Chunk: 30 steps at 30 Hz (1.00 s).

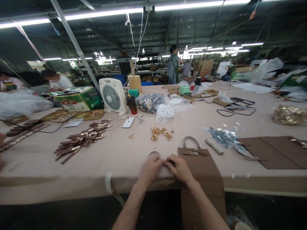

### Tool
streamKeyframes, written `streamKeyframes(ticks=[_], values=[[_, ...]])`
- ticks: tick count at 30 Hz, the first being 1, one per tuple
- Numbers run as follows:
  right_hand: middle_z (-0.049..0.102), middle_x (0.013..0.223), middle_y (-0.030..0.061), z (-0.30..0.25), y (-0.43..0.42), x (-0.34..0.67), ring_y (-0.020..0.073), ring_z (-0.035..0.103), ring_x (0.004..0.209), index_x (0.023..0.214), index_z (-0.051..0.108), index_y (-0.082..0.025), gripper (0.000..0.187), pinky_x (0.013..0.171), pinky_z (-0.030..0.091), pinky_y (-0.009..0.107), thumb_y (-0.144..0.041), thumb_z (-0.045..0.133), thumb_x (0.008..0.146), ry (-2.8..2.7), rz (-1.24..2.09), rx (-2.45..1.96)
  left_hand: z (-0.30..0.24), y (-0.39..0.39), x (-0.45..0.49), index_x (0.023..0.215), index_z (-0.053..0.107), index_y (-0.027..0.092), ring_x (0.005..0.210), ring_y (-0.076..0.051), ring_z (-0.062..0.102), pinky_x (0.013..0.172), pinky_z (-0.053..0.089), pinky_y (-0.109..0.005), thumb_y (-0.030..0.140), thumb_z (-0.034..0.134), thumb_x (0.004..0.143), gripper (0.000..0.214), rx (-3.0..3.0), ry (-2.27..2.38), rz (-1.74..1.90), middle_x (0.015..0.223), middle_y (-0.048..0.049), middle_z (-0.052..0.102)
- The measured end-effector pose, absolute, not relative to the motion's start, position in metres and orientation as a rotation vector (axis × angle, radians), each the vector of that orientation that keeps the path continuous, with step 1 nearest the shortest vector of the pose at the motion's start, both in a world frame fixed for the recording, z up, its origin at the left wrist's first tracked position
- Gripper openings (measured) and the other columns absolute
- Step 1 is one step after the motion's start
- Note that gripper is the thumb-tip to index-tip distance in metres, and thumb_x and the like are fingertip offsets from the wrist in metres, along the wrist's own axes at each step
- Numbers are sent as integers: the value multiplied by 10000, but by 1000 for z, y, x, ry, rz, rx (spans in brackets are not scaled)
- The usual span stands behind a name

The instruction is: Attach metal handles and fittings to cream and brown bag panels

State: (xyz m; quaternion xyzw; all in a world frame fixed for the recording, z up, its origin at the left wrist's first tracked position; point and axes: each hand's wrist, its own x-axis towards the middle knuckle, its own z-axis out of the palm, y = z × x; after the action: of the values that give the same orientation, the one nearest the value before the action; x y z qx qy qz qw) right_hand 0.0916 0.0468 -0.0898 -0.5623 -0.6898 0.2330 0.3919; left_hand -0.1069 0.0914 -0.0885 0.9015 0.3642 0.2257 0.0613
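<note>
My left hand (152, 167) and my right hand (179, 168) meet over the near edge of the table, fingertips pinched close together. What lies between the fingers is too small to make out. Just behind my left fingers is a pale round ring like a tape roll (154, 153), partly covered by them. Beside my right hand lies a brown bag panel (203, 163) with a clear-wrapped handle (190, 139) and metal fittings; its lower part hangs over the table edge. Farther back sits a pile of small gold hardware pieces (158, 131).
Brown straps with buckles (81, 140) lie left, near a phone (128, 122), a fan (112, 95) and a cup (132, 104). To the right are a grey roll (214, 146), bluish-grey small pieces (223, 137) and another brown panel (275, 151). Co-workers stand or sit farther off.
</note>
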Motion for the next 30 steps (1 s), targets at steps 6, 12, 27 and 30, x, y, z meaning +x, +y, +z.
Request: streamKeyframes(ticks=[6, 12, 27, 30], values=[[675, 916, 13, -87, 44, 91, 181, 628, 846, 911, 646, -244, 83, 786, 450, 297, -239, 592, 973, -1812, 589, -1350, -81, 96, -112, 1067, 747, 273, 949, -174, 621, 836, 513, -283, 282, 509, 1041, 240, 2560, 944, 699, 1040, -43, 651], [667, 977, 54, -89, 41, 90, 194, 603, 909, 992, 651, -237, 166, 818, 454, 303, -181, 497, 1023, -1976, 418, -1221, -76, 90, -113, 997, 772, 297, 921, -170, 633, 808, 508, -268, 303, 550, 1017, 223, 2459, 1035, 680, 1022, -29, 644], [609, 875, 14, -82, 38, 100, 170, 564, 826, 887, 621, -229, 121, 782, 433, 289, -248, 563, 992, -1722, 773, -1109, -78, 105, -116, 1000, 753, 266, 878, -148, 645, 806, 509, -261, 335, 464, 1045, 300, 2274, 1380, 999, 1047, -33, 638], [564, 793, -7, -86, 43, 112, 164, 527, 766, 879, 623, -223, 173, 737, 414, 286, -371, 640, 968, -1352, 866, -1145, -78, 131, -147, 1117, 747, 300, 885, -152, 641, 812, 506, -262, 284, 456, 1036, 303, 2450, 1367, 942, 1107, -43, 645]])
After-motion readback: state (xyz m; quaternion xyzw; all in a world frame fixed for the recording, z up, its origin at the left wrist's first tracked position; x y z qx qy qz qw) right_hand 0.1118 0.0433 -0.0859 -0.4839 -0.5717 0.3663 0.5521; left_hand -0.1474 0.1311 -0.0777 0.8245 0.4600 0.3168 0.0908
